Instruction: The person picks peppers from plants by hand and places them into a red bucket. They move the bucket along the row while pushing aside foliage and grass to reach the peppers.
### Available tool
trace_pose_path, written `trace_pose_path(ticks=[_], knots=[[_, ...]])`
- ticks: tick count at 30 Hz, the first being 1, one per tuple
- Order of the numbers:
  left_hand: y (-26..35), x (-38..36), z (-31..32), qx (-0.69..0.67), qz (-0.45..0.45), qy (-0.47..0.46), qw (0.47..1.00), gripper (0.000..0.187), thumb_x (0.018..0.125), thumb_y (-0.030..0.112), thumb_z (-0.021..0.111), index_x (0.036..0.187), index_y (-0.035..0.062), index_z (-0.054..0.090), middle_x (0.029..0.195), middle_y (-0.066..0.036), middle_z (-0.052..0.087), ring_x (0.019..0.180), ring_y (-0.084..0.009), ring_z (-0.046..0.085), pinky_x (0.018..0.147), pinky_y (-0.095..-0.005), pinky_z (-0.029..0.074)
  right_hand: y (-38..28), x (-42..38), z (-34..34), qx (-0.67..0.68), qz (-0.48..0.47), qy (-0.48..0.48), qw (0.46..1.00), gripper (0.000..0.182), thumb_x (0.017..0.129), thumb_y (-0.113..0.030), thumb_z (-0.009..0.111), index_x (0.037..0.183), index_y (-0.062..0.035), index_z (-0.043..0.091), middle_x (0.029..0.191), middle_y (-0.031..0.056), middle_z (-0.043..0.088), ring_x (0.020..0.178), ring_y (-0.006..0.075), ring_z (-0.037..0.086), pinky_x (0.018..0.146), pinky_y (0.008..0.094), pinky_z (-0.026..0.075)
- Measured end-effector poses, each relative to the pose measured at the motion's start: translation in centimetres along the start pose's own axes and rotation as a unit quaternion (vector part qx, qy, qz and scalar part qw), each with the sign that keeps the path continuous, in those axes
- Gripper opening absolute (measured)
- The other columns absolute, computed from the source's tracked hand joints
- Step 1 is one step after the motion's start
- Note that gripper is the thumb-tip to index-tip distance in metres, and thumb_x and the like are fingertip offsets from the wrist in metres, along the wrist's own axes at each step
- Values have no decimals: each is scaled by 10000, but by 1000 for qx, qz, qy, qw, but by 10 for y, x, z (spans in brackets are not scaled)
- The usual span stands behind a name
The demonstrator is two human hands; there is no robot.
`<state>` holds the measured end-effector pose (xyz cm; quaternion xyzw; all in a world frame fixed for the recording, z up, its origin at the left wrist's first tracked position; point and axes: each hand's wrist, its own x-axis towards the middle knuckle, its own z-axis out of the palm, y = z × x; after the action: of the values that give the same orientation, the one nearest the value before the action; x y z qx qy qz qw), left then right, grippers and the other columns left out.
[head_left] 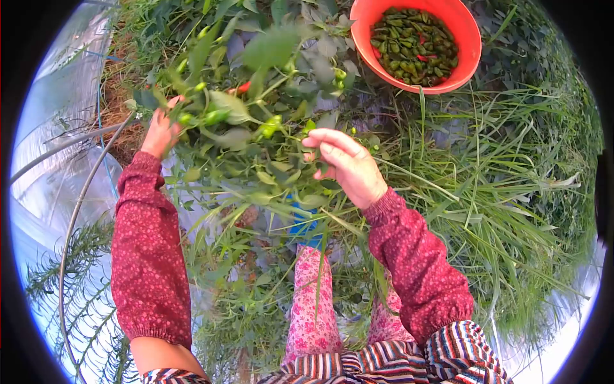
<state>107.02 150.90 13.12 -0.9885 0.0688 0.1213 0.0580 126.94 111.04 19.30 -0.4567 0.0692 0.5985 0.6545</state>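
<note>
A leafy pepper plant [236,109] with green peppers and one red pepper [244,87] fills the space between my hands, partly blurred. My left hand [162,131] is at the plant's left side, its fingertips hidden among leaves. On the right, my right hand [345,163] has its fingers curled at the plant's edge beside a small green leaf or pepper; what lies between the fingertips is too small to name. Beyond it, at the top right, an orange-red bucket [470,48] holds many green peppers and a few red ones.
Long grass [486,173] spreads over the right side. Plastic sheeting [57,185] and thin curved poles [80,198] stand at the left. Below are my legs in pink floral trousers [313,301] and a blue boot [304,224] among the plants.
</note>
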Motion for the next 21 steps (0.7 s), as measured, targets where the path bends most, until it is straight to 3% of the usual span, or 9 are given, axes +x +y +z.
trace_pose_path(ticks=[3, 6, 7, 9, 12, 17, 19, 20, 21], knots=[[-7, -49, 27, -326, -235, 127, 907, 314, 695, -41, 562, 992, 60, 572, 1157, -128, 541, 1051, -312, 507, 886, -390, 419, 12, -3, 5, -66, 27, -33, 997, 412, 904, -142, 530, 1307, -104, 454, 1230, 35, 543, 1112, 153, 522, 837, 288, 468], [-4, -87, 39, -403, -326, 73, 852, 329, 689, -46, 563, 1000, 59, 568, 1115, -133, 553, 1018, -319, 522, 861, -390, 429, 59, 1, 1, -357, -101, -66, 926, 471, 882, -167, 566, 1328, -118, 420, 1353, 102, 410, 1216, 238, 435, 978, 338, 394], [-3, -97, 45, -405, -336, 65, 848, 333, 687, -47, 564, 1003, 59, 567, 1102, -134, 557, 1007, -322, 526, 852, -389, 432, 71, -7, 2, -492, -76, -58, 865, 542, 840, -199, 617, 1330, -109, 402, 1363, 153, 375, 1239, 297, 404, 1030, 349, 340], [0, -114, 55, -391, -348, 58, 850, 343, 683, -51, 565, 1008, 59, 565, 1074, -138, 564, 985, -326, 536, 835, -389, 438, 106, -23, -2, -535, -3, -120, 837, 578, 813, -244, 592, 1334, -106, 382, 1338, 212, 403, 1248, 349, 391, 1033, 391, 350], [-23, -113, 65, -358, -345, 45, 867, 358, 677, -55, 566, 1016, 59, 561, 1032, -143, 576, 953, -333, 550, 809, -388, 448, 167, -66, 1, -499, 38, -187, 845, 551, 827, -234, 572, 1329, -98, 392, 1329, 169, 431, 1215, 317, 439, 1010, 368, 374], [-70, -90, 84, -329, -330, -2, 885, 382, 667, -63, 569, 1030, 58, 555, 963, -151, 596, 898, -344, 574, 765, -387, 464, 143, -66, 29, -434, 39, -212, 875, 496, 827, -197, 582, 1291, -104, 433, 1304, 145, 461, 1174, 310, 474, 983, 364, 391], [-69, -92, 87, -282, -287, 19, 915, 392, 663, -66, 570, 1035, 58, 552, 936, -154, 604, 876, -349, 583, 748, -386, 470, 102, -47, 29, -350, 61, -214, 910, 370, 863, -152, 579, 1222, -91, 512, 1123, 108, 594, 1073, 238, 560, 942, 341, 433], [-63, -95, 86, -232, -244, 56, 940, 394, 641, -70, 585, 1014, 55, 571, 910, -155, 614, 849, -346, 595, 717, -380, 478, 90, -36, 25, -253, -13, -185, 949, 292, 882, -178, 566, 1153, -73, 538, 971, 70, 633, 925, 196, 619, 785, 316, 504], [-57, -96, 84, -176, -203, 96, 958, 395, 618, -74, 600, 992, 52, 590, 884, -157, 623, 821, -344, 607, 685, -374, 486, 43, -27, 28, -113, 177, -119, 970, 223, 901, -167, 550, 1110, -88, 556, 901, 33, 624, 800, 111, 614, 651, 249, 503]])
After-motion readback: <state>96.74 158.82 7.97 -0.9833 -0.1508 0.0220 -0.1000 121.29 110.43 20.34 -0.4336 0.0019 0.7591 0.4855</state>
